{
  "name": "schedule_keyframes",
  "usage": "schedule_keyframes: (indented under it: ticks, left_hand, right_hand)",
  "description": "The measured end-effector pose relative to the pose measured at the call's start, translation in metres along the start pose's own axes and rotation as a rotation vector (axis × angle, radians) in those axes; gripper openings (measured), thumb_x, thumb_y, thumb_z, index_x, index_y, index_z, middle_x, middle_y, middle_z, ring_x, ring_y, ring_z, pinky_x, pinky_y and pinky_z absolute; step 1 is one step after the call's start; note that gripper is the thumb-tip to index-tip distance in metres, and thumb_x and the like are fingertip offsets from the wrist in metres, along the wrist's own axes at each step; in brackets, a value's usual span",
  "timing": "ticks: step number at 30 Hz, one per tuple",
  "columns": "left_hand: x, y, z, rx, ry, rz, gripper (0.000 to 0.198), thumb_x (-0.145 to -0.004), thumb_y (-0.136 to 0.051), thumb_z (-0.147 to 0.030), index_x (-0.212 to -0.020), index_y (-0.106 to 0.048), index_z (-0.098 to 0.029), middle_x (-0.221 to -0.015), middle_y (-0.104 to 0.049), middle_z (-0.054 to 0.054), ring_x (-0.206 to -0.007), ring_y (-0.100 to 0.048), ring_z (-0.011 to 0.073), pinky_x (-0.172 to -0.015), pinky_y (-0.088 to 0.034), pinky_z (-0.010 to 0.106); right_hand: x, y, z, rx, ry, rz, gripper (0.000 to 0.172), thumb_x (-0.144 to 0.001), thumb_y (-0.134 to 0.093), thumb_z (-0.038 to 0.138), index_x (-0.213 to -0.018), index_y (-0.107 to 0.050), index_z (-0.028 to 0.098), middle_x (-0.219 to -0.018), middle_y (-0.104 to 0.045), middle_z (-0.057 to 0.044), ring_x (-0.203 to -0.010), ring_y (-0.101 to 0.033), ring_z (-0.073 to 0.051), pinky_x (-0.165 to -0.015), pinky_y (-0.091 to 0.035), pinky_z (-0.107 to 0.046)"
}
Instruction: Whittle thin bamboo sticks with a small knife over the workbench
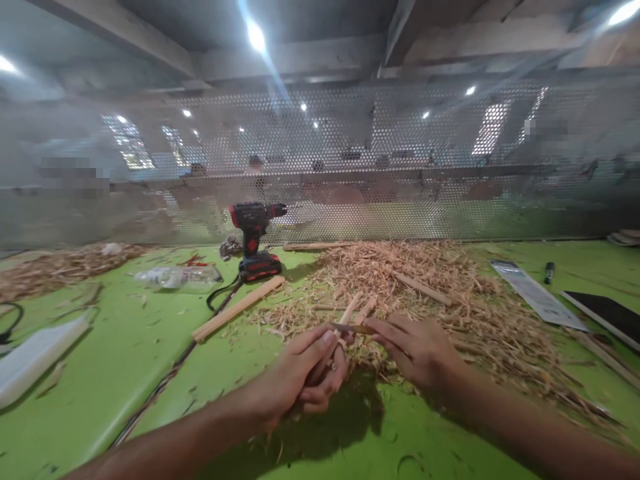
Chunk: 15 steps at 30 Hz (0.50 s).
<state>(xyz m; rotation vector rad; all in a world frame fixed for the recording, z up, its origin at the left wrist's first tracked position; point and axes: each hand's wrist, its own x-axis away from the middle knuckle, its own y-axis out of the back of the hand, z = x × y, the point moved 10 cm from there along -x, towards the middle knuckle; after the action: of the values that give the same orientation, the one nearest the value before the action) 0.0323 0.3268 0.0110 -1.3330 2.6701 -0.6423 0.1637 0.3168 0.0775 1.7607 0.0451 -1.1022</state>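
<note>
My left hand (306,375) is closed around thin wooden sticks (356,309) that stick up and away from its fingers. My right hand (419,348) pinches a small blade-like tool (353,328) whose tip lies against the sticks just above my left thumb. Both hands hover low over the green table (125,360), at the near edge of a big pile of pale wood shavings (430,293).
A red and black cordless drill (255,240) stands upright behind the hands. A long wooden strip (237,308) lies left of the pile, beside a black cable (165,380). A plastic bottle (177,277), a white block (35,357), a marker (549,272) and flat dark panels (607,317) lie around. Perforated metal screen (400,167) closes the back.
</note>
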Motion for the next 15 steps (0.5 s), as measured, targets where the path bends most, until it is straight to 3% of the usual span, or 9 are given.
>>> schedule_keyframes:
  ticks: [3,8,12,15]
  left_hand:
    - [-0.001,0.001,0.002,-0.006,0.011,-0.012,0.023,-0.105,-0.054,-0.043,-0.100,-0.053,-0.020,-0.066,-0.055,-0.007,-0.040,-0.018,0.0014,-0.039,-0.017,0.017]
    - [-0.001,0.005,0.005,-0.005,0.052,-0.044,0.024,-0.106,-0.053,-0.043,-0.099,-0.054,-0.020,-0.065,-0.052,-0.007,-0.041,-0.016,0.0012,-0.040,-0.015,0.016]
    - [0.003,0.002,0.007,-0.041,0.077,-0.031,0.024,-0.105,-0.054,-0.043,-0.098,-0.054,-0.020,-0.064,-0.051,-0.007,-0.041,-0.017,0.0015,-0.039,-0.015,0.016]
    - [0.004,-0.006,0.009,-0.065,0.079,0.042,0.023,-0.105,-0.053,-0.044,-0.104,-0.054,-0.020,-0.065,-0.055,-0.006,-0.039,-0.021,0.0022,-0.039,-0.019,0.017]
  right_hand:
    - [-0.002,0.003,0.002,0.111,0.019,0.000,0.040,-0.113,-0.040,0.029,-0.127,-0.074,0.014,-0.074,-0.071,-0.005,-0.050,-0.054,-0.011,-0.040,-0.032,-0.023]
    - [-0.001,-0.002,-0.005,0.120,-0.041,0.080,0.040,-0.113,-0.039,0.027,-0.130,-0.073,0.014,-0.082,-0.074,-0.008,-0.055,-0.056,-0.012,-0.044,-0.034,-0.024]
    - [0.007,-0.004,-0.055,0.089,-0.205,0.090,0.042,-0.112,-0.040,0.031,-0.128,-0.077,0.021,-0.088,-0.080,-0.008,-0.051,-0.059,-0.013,-0.042,-0.040,-0.025]
    - [0.015,0.020,-0.108,0.165,-0.370,-0.063,0.040,-0.109,-0.046,0.036,-0.117,-0.083,0.023,-0.095,-0.082,-0.012,-0.072,-0.075,-0.025,-0.060,-0.059,-0.036]
